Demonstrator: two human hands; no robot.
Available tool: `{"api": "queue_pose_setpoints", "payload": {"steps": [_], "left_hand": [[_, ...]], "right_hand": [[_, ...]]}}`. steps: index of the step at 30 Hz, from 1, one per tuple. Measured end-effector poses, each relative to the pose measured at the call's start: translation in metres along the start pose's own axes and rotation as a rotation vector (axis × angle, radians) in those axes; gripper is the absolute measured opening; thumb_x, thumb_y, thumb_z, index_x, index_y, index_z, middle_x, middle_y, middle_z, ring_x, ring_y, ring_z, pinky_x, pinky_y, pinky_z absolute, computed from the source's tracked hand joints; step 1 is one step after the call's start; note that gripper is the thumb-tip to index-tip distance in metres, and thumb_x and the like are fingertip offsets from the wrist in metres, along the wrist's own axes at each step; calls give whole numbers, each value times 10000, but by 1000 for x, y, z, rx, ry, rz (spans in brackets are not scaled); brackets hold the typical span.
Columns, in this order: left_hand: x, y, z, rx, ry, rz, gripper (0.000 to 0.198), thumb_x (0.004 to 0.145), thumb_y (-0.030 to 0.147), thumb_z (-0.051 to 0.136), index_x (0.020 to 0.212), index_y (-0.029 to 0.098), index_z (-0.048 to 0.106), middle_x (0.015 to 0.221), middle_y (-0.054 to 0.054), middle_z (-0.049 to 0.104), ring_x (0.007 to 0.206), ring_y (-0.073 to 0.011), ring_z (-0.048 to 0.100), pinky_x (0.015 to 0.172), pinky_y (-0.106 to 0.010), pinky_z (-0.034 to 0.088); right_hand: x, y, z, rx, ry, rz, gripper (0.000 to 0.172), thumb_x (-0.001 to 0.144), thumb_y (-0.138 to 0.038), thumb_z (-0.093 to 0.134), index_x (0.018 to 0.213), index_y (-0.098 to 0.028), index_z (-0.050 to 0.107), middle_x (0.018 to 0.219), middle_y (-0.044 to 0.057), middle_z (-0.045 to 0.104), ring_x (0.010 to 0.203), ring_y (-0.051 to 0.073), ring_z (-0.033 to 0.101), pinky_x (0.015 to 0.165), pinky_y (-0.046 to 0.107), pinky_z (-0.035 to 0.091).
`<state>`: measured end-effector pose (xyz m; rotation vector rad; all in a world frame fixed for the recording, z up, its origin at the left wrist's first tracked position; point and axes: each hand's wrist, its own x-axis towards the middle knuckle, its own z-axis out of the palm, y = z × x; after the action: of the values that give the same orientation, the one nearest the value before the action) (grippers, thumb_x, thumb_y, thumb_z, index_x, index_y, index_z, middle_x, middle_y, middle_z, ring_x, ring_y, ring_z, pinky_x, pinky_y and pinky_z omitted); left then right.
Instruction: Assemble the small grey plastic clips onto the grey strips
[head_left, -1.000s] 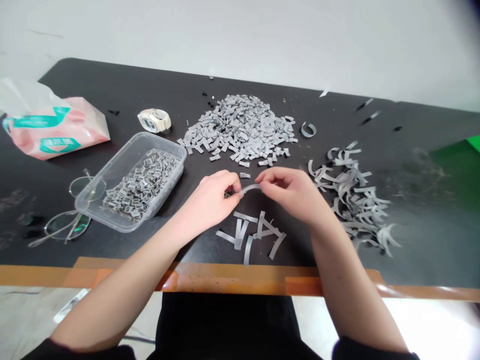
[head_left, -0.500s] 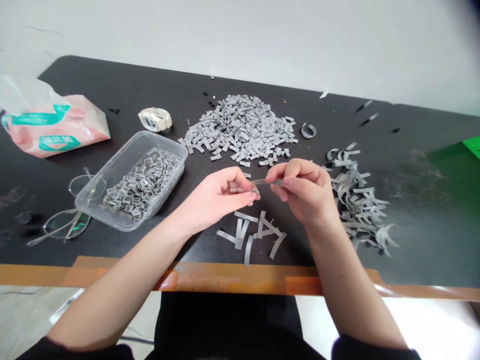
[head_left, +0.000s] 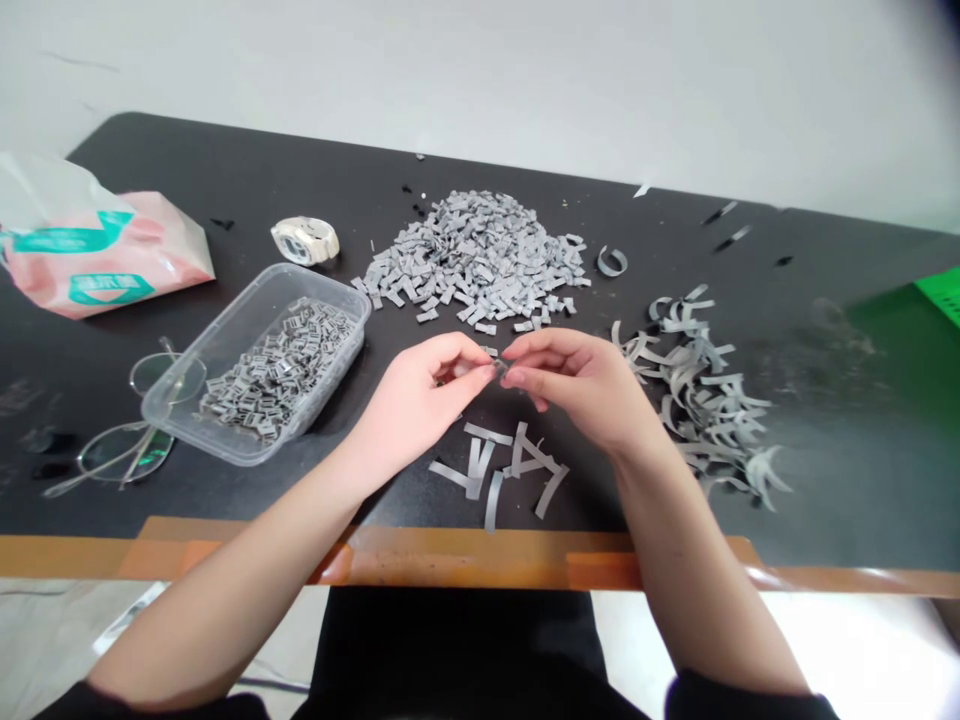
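Note:
My left hand [head_left: 424, 388] and my right hand [head_left: 577, 385] meet above the black tabletop, their fingertips pinching a small grey strip [head_left: 499, 368] that is mostly hidden. Just below them lie several long flat grey strips [head_left: 495, 490]. Beyond my fingers spreads a large heap of short grey cut pieces [head_left: 472, 255]. A clear plastic tub [head_left: 330, 300] filled with similar pieces stands left of my left hand. A pile of curled grey strips [head_left: 697, 390] lies right of my right hand.
Two pairs of glasses [head_left: 124, 452] lie left of the tub. Farther back are a pink and teal tissue pack [head_left: 97, 262] and a tape roll [head_left: 305, 241]. Orange tape [head_left: 375, 566] lines the table's near edge. A green object [head_left: 941, 295] sits at the far right.
My hands have moved closer together, and their fingertips now nearly meet. The grey strip, visible between them before, is now mostly covered by my fingers.

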<state>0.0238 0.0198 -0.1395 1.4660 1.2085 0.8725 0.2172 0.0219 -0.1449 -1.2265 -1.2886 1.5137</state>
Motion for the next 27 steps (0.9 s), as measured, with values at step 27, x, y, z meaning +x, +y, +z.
{"api": "queue_pose_setpoints", "payload": {"steps": [27], "left_hand": [[-6, -1, -4, 184, -1, 433, 156, 923, 113, 606, 1057, 165, 665, 989, -35, 734, 883, -132, 696, 836, -254, 565]], "right_hand": [[-3, -5, -4, 170, -133, -3, 180, 795, -266, 861, 881, -177, 731, 688, -12, 715, 619, 114, 661, 651, 242, 538]]}}
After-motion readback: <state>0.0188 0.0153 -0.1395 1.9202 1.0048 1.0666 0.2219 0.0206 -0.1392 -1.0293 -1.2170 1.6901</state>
